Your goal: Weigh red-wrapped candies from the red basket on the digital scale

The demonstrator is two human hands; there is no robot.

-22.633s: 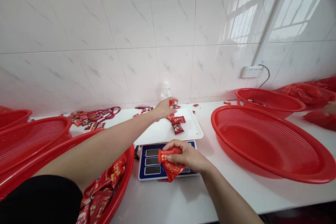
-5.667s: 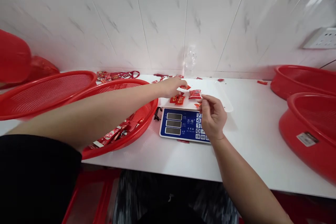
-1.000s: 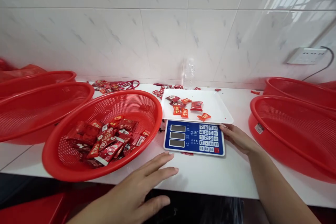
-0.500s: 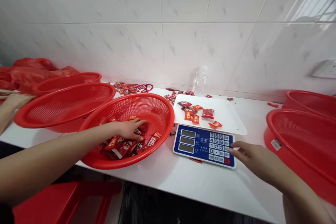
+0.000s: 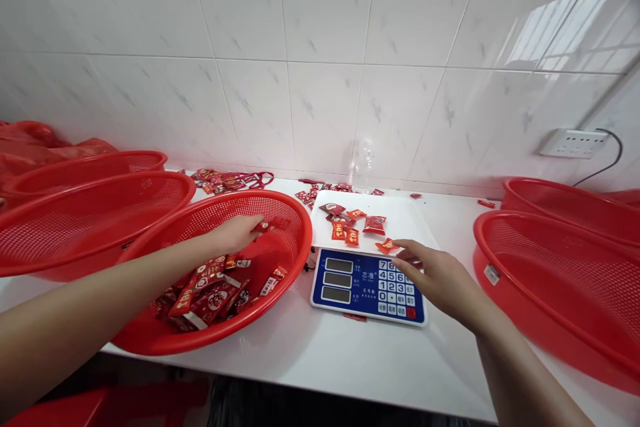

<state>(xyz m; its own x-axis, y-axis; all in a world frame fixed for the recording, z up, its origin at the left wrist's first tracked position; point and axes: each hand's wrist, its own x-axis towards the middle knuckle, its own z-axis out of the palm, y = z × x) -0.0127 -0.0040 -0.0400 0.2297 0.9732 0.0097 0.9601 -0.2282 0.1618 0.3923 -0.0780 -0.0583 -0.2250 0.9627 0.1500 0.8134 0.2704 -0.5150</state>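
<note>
My left hand [image 5: 239,233] is over the red mesh basket [image 5: 150,340], its fingers closed on a small red packet [image 5: 264,227]. Below it, several red packets [image 5: 215,297] lie heaped in the basket. My right hand [image 5: 425,270] reaches over the keypad of the blue and white scale [image 5: 367,285]. Its thumb and fingertips are at an orange-red packet [image 5: 387,246] at the near edge of the white tray [image 5: 405,213]. More packets [image 5: 374,224] lie on the tray's left half.
Two red baskets [image 5: 100,213] stand at the left, with red plastic bags behind. At the right are more red baskets [image 5: 560,280]. Loose packets [image 5: 215,180] and a clear bottle [image 5: 363,167] are along the wall, which carries a socket [image 5: 574,143].
My left hand has risen from the heap with a packet. My right hand has moved from the keypad's right side to the packet at the tray's near edge. The view has shifted right.
</note>
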